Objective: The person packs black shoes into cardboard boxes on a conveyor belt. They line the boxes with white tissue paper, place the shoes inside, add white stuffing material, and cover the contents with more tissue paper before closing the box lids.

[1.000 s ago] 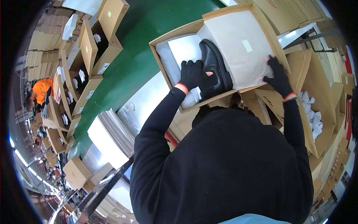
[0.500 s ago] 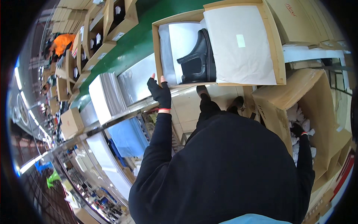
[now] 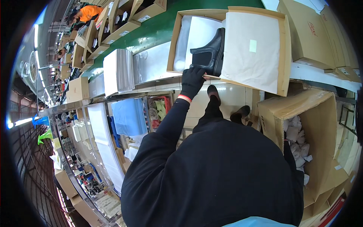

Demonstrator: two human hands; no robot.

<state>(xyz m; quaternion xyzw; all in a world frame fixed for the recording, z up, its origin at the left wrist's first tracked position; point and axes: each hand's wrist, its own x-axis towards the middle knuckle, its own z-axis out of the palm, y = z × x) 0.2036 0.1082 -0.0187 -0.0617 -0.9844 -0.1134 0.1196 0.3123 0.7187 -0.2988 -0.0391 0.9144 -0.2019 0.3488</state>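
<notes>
A brown cardboard shoe box (image 3: 284, 45) lies open on the bench ahead of me. Inside it a black ankle boot (image 3: 218, 53) rests on its side against white paper, and a pale sheet (image 3: 249, 68) with a small green sticker covers the right part. My left hand (image 3: 193, 80), in a black fingerless glove, is closed over the box's near edge, right beside the boot. On my right, my arm reaches down into a large carton (image 3: 314, 102) holding crumpled white paper wads (image 3: 297, 140). The carton's wall hides my right hand.
A stack of white sheets (image 3: 119, 72) stands left of the shoe box on the bench. Closed cartons (image 3: 308, 34) line the right. Below the bench hangs blue material (image 3: 128, 117). Across the green surface, a person in orange (image 3: 89, 13) works by open boxes.
My left hand has moved right and closed on the shoe box's near edge; its fingers were spread beside the box before. My right hand has gone out of sight behind the carton's wall.
</notes>
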